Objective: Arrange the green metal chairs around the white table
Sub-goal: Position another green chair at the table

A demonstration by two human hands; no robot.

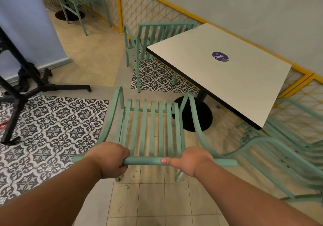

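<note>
A green metal chair point(150, 126) with a slatted seat stands right in front of me, its seat facing the white table point(227, 79). My left hand point(109, 158) and my right hand point(189, 159) both grip the top rail of its backrest. The table bears a purple round sticker point(219, 56) and stands on a black round base point(194, 115). A second green chair point(153, 38) is pushed in at the table's far left side. A third green chair point(283, 149) stands at the table's near right corner, partly under the top.
A yellow lattice fence point(148, 7) and a pale wall run behind the table. More green chairs point(82, 0) stand at the back left. A black metal stand point(22, 79) with spread legs occupies the left on patterned tiles point(52, 124). Plain tiled floor lies below me.
</note>
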